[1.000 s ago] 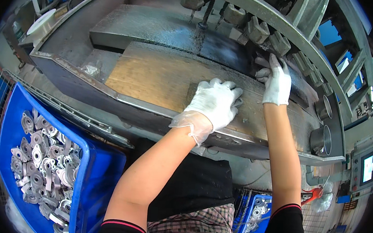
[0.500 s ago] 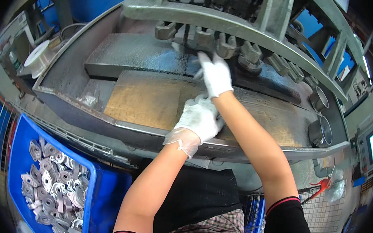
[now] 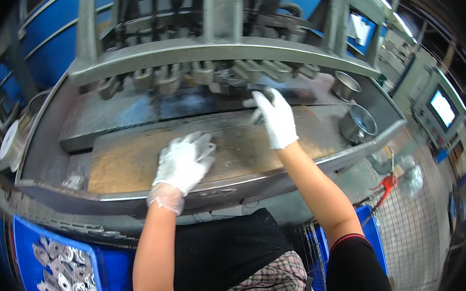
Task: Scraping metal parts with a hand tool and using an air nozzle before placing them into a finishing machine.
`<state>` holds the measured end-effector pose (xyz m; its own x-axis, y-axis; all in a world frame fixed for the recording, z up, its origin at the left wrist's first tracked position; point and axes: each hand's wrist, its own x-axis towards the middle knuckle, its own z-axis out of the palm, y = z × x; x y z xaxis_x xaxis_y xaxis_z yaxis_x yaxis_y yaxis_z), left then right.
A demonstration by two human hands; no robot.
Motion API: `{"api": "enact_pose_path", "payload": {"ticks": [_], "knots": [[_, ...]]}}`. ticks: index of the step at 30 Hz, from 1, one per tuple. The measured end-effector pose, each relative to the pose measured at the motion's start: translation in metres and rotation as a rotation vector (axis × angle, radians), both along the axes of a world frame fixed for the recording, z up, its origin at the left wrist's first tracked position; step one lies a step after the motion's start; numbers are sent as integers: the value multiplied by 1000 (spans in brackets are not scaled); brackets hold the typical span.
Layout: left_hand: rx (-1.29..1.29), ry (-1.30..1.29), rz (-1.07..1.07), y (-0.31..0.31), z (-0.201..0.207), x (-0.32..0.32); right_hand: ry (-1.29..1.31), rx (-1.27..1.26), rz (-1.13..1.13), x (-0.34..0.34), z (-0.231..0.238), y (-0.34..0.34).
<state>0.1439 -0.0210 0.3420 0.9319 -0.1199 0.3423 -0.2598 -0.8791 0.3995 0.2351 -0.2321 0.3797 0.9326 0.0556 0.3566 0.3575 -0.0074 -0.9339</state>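
My left hand, in a white glove, lies over the tan board at the front of the metal trough. Its fingers are stretched out with nothing in them. Further right, my gloved right hand is raised just in front of the row of clamps, its fingers bent around a small dark metal part. Motion blurs that part, and its exact kind is unclear. Behind it, metal clamps hang under the press's grey crossbeam, above a dark wet bar.
Two metal cups, one behind the other, stand at the trough's right end. A blue bin of metal parts is at lower left. A control screen and a red-handled air gun are to the right.
My head view has turned to the right. My hands have come apart: the left now rests spread on the board, and the right has drawn out from the clamps with a dark part.
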Motion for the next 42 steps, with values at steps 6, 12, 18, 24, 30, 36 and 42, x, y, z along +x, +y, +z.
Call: {"api": "enact_pose_path", "payload": {"ticks": [6,12,18,24,30,36,42], "knots": [[79,23,46,-3,6,-8,-345,-257,-636,-35,9,-163],[105,94,94,-11,12,-6,-351,-434,-803,-36,-19,-315],[45,-91,142,2,28,-1,-20,-637,-777,-62,-15,-342],[-15,-213,55,-12,82,-14,-91,-438,-762,-92,-25,-386],[168,79,121,-1,16,2,-35,-337,-726,-108,-35,-395],[-1,-54,49,-19,83,-6,-42,-321,-759,-134,-36,-406],[231,49,177,-24,28,6,-173,-263,-843,-151,-51,-436]]}}
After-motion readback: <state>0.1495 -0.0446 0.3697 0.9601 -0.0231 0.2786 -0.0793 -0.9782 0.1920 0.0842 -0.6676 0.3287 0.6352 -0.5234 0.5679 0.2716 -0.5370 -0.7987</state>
